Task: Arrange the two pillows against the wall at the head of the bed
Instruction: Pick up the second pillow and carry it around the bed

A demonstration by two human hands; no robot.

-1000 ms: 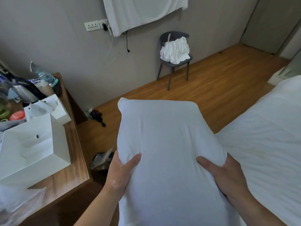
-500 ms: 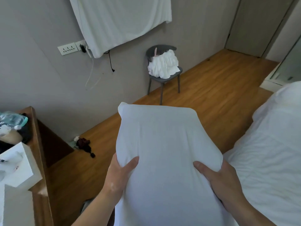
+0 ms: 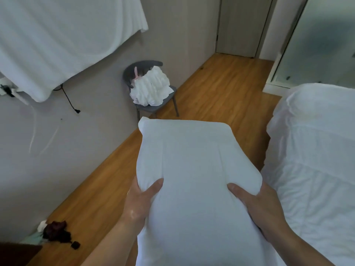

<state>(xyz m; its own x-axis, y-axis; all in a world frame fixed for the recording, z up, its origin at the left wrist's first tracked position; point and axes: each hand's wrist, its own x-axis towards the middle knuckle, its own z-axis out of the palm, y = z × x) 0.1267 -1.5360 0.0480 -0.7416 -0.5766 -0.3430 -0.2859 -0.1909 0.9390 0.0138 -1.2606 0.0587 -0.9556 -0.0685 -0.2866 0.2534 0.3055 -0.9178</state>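
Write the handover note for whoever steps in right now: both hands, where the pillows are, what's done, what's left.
Left hand: gripping the pillow on its left side, thumb on top.
Right hand: gripping the pillow's right side, thumb on top.
Pillow: held up in front of the body over the wooden floor, beside the bed on the right.
Second pillow: not identifiable in view. The head of the bed is also out of view.
Done: one pillow picked up.
Left: carry it to the head of the bed, set it against the wall, then place the second one.
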